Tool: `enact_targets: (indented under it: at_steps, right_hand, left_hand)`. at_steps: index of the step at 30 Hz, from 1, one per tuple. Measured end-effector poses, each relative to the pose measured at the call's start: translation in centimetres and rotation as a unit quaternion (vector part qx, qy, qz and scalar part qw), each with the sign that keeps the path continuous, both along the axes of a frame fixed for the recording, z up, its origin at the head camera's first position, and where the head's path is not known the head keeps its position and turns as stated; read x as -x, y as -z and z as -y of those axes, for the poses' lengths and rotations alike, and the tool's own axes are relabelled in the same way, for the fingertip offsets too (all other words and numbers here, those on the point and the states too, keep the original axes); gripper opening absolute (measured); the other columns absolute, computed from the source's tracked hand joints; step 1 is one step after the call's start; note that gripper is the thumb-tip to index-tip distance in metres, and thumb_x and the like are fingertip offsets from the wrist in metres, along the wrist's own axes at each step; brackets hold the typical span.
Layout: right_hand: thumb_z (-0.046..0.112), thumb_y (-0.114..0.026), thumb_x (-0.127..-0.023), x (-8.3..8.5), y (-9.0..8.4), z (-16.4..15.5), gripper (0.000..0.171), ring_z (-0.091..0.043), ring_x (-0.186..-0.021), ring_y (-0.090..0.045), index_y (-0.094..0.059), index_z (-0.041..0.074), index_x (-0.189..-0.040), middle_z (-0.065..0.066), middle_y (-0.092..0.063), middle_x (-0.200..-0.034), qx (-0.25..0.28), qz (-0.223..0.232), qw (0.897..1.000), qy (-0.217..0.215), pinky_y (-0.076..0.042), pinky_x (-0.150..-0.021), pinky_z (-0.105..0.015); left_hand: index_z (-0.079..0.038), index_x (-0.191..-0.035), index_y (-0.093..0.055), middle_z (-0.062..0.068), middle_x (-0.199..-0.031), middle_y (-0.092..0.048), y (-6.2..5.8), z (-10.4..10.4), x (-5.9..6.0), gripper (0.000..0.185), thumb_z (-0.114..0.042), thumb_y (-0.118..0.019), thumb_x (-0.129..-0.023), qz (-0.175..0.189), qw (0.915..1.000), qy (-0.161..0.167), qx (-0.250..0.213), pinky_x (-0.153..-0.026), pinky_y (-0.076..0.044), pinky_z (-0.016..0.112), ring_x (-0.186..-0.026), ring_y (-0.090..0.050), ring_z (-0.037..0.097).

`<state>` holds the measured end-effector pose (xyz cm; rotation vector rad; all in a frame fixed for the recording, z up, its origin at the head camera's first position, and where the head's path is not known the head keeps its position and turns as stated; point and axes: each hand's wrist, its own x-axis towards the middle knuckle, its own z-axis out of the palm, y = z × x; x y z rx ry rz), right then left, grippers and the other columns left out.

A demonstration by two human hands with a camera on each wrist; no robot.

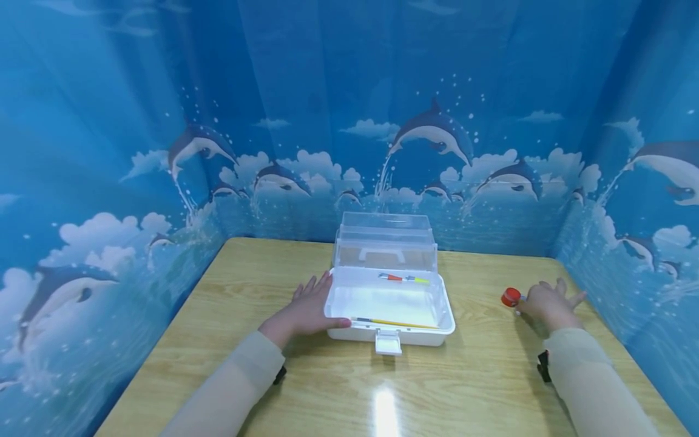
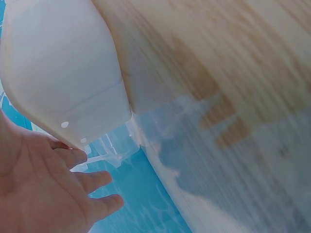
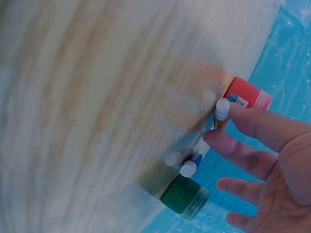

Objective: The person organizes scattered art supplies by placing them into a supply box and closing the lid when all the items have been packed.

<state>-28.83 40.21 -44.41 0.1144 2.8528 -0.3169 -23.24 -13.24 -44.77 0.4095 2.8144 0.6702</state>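
Observation:
My left hand (image 1: pixel 311 306) rests against the left side of a white plastic box (image 1: pixel 448 315), thumb over its front rim. In the left wrist view its fingers (image 2: pixel 95 180) are straight and spread beside the box wall (image 2: pixel 63 58). Over at the right, my right hand (image 1: pixel 548 306) pinches a small white-capped tube (image 3: pixel 222 109) between thumb and index finger, low over the table. A red-lidded jar (image 1: pixel 511 297) stands just beyond it. Nearby in the right wrist view are a blue tube with a white cap (image 3: pixel 190 166) and a green jar (image 3: pixel 181 195).
The box's clear lid (image 1: pixel 384 237) stands raised at the back, its white latch (image 1: pixel 388 343) hanging in front. Inside lie an orange tube (image 1: pixel 391 277), a yellow-green tube (image 1: pixel 418 280) and a yellow paintbrush (image 1: pixel 401 323). Dolphin-printed curtains (image 1: pixel 349 91) enclose the wooden table (image 1: pixel 327 388).

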Motion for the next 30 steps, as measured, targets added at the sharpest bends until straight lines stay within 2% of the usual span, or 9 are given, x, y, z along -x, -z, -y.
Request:
enact_targets:
  at_steps: [6,10,13,19,25,30]
  right_hand:
    - [0.027,-0.071,-0.087,0.1,0.0,-0.1,0.024,-0.068,-0.133,0.014,-0.073,0.003,-0.084,-0.045,-0.035,-0.136,-0.016,0.013,1.000,-0.004,0.015,-0.088,-0.088]
    - [0.021,-0.069,-0.087,0.1,-0.2,-0.1,0.019,-0.067,-0.133,0.018,-0.068,0.005,-0.077,-0.042,-0.050,-0.123,-0.007,0.026,1.000,-0.001,0.018,-0.087,-0.087]
    - [0.020,-0.070,-0.087,0.1,-0.4,0.0,0.019,-0.067,-0.132,0.020,-0.066,0.006,-0.075,-0.040,-0.055,-0.116,-0.004,0.036,0.999,0.003,0.020,-0.086,-0.086]
    - [0.023,-0.069,-0.087,0.0,-0.3,0.2,0.020,-0.068,-0.132,0.019,-0.067,0.007,-0.075,-0.045,-0.040,-0.132,-0.013,0.034,0.999,0.005,0.019,-0.086,-0.087]
    - [0.020,-0.074,-0.079,-0.4,-0.4,0.6,0.019,-0.071,-0.130,0.010,-0.064,0.009,-0.067,-0.041,-0.052,-0.117,-0.010,-0.005,1.000,-0.006,0.018,-0.084,-0.088]
    - [0.022,-0.074,-0.082,-0.3,-0.4,0.9,0.017,-0.071,-0.131,0.010,-0.069,0.007,-0.075,-0.046,-0.047,-0.123,-0.013,-0.013,1.000,-0.010,0.020,-0.084,-0.087]
  left_hand:
    - [-0.010,-0.161,-0.005,0.006,-0.167,0.001,-0.2,0.0,-0.1,0.125,-0.079,-0.064,-0.076,0.002,1.0000,-0.002,0.002,-0.121,0.003,0.055,-0.152,0.001,0.038]
    - [-0.010,-0.161,-0.005,0.006,-0.167,0.001,-0.3,-0.1,-0.2,0.124,-0.078,-0.064,-0.077,0.003,1.0000,-0.003,0.004,-0.121,0.003,0.055,-0.152,0.001,0.037]
    - [-0.010,-0.161,-0.005,0.006,-0.167,0.001,-0.3,-0.1,-0.2,0.123,-0.077,-0.065,-0.077,0.004,1.0000,-0.004,0.001,-0.121,0.003,0.055,-0.152,0.002,0.037]
    - [-0.011,-0.161,-0.004,0.006,-0.167,0.001,-0.3,-0.1,-0.2,0.125,-0.079,-0.064,-0.076,0.005,1.0000,-0.001,0.001,-0.121,0.003,0.055,-0.153,0.002,0.036]
    - [-0.011,-0.162,-0.004,0.006,-0.167,0.001,0.0,0.0,-0.1,0.125,-0.080,-0.064,-0.075,0.002,1.0000,-0.001,-0.005,-0.121,0.003,0.056,-0.152,0.002,0.038]
    - [-0.013,-0.162,-0.004,0.006,-0.168,0.001,0.2,0.1,0.0,0.125,-0.081,-0.063,-0.075,-0.002,1.0000,-0.001,-0.005,-0.120,0.003,0.056,-0.153,0.002,0.038]
